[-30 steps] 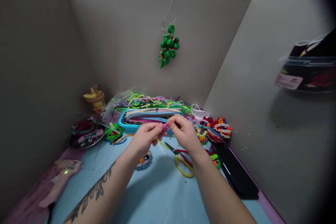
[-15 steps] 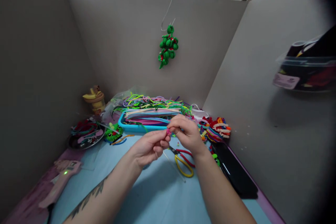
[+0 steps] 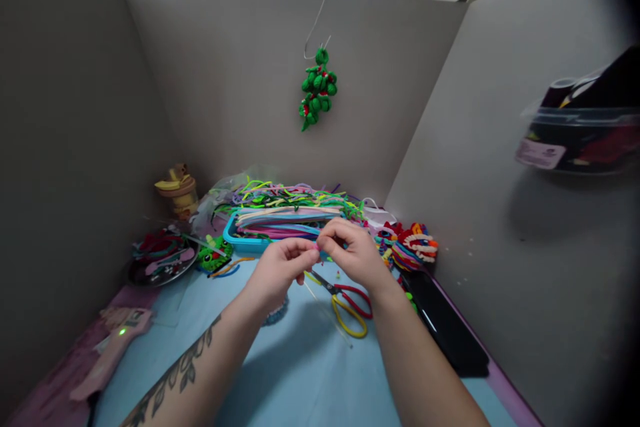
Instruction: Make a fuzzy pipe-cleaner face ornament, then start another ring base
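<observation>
A small pink piece of pipe cleaner (image 3: 317, 247) is pinched between both hands above the mat, mostly covered by fingertips. My left hand (image 3: 280, 268) grips it between thumb and forefinger. From the other side, my right hand (image 3: 356, 255) closes on it with fingers curled. Scissors (image 3: 349, 307) with red and yellow handles lie below the right hand, beside a thin clear stick (image 3: 333, 320). A blue fuzzy piece (image 3: 278, 311) sits partly hidden under the left wrist. Behind the hands stands a blue tray (image 3: 243, 245) of colored pipe cleaners (image 3: 285, 217).
At left are a pink glue gun (image 3: 113, 352) with a green light, a metal bowl (image 3: 165, 273) and a green fuzzy figure (image 3: 215, 253). A black phone-like slab (image 3: 447, 327) lies right. A green fuzzy ornament (image 3: 319, 89) hangs from a wire against the grey back panel (image 3: 225, 80).
My left hand has turned from palm-up to knuckles-up, still pinching. The pink piece is now more covered by fingertips, and more of the blue fuzzy piece shows.
</observation>
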`<action>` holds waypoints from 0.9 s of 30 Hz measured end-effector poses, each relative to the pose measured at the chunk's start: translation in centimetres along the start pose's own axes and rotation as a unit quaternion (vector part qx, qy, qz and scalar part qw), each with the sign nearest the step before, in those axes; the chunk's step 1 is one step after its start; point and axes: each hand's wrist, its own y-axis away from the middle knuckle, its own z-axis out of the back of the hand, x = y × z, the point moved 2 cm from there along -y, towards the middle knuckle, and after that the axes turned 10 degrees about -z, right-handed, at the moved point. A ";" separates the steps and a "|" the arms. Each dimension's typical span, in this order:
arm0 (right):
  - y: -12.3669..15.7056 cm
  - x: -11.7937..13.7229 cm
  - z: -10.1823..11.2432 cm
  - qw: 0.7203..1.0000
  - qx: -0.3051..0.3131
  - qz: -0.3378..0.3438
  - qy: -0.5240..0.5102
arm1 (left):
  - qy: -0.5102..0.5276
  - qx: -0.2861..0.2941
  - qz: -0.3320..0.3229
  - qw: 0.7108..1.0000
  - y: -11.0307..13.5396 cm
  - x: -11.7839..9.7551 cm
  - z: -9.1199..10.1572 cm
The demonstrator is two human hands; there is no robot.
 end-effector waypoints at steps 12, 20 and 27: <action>0.0 -0.5 -0.1 0.996 0.038 -0.010 -0.080 | 0.115 0.065 0.066 0.989 0.1 -0.2 -0.1; 0.1 -0.2 -0.4 0.985 0.064 0.023 -0.157 | 0.248 0.065 0.172 0.951 0.6 -0.1 -1.0; 0.3 -0.6 -1.1 0.976 0.057 0.042 -0.205 | 0.295 0.058 0.191 0.934 1.3 0.3 -1.8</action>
